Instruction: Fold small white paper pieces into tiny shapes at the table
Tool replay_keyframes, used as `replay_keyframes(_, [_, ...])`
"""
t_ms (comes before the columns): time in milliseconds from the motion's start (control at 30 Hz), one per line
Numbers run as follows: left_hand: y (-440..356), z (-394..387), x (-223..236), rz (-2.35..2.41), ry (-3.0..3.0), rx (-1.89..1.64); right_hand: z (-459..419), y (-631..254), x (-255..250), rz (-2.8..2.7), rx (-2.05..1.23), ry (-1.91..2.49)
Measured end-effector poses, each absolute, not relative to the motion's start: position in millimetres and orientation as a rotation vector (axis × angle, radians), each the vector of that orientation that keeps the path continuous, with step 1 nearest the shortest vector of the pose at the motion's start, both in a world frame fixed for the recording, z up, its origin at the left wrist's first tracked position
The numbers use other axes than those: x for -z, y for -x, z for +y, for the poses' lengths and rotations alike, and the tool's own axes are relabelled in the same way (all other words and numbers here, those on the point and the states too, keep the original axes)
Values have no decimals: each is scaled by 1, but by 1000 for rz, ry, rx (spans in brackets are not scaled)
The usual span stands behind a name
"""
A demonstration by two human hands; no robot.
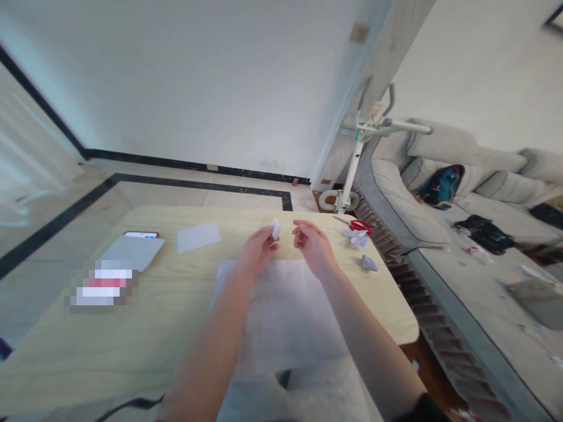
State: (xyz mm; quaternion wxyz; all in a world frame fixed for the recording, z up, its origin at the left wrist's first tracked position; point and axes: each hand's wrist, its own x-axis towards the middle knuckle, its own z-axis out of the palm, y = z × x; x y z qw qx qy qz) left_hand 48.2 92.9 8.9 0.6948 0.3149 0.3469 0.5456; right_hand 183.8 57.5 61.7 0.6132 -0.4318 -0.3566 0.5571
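Note:
A small folded piece of white paper (275,229) stands up between the thumb and fingers of my left hand (258,249), above the wooden table. Across a short gap to its right is my right hand (313,246), apart from the paper. Its fingers are loosely bent with small gaps between them, and nothing shows in them. Beneath both forearms lies a translucent whitish sheet (290,316) that reaches the table's near edge. A flat white sheet of paper (197,237) lies to the left of my hands.
Red-handled scissors (361,227), folded white papers (357,237) and a grey-white folded piece (369,263) lie at the table's right. A phone (141,235) and a grey flat object (132,253) are at the left. A sofa (497,176) with bags stands right.

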Motion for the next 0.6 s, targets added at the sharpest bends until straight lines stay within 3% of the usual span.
replay_keyframes(167, [-47, 92, -8, 749, -787, -1168, 70, -177, -31, -928, -1196, 1224])
replay_keyframes(600, [-48, 87, -19, 867, -1066, -1184, 77, -163, -18, -755, -1508, 887])
